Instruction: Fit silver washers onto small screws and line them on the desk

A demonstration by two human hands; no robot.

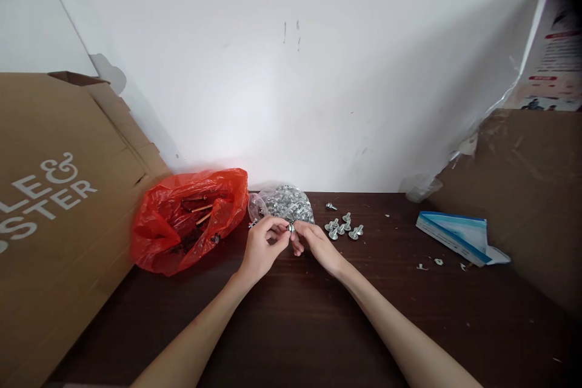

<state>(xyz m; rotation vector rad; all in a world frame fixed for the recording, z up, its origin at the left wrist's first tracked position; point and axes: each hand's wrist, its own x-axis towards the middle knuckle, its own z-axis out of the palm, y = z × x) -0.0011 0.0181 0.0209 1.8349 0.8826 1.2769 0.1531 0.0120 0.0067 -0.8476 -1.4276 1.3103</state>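
Between my two hands is a small shiny metal bolt (pixel 291 227), with what looks like a wide round washer or flange on it. The thumb and forefinger of my left hand (pixel 268 241) pinch it from the left. My right hand (pixel 317 244) grips it from the other side, fingertips partly hiding it. Just behind my hands sits a clear plastic bag (pixel 286 201) full of small metal hardware. Right of my right hand lies a loose group of several similar bolts (pixel 343 227), and one screw (pixel 331 206) rests apart behind them.
An open red plastic bag (pixel 157 251) with long brownish pieces stands at left, beside a large cardboard box (pixel 59 206). At right are a blue and white packet (pixel 454 239), white scraps (pixel 438 261) and another carton (pixel 513 194). A white wall (pixel 273 103) rises behind the dark table (pixel 291 327).
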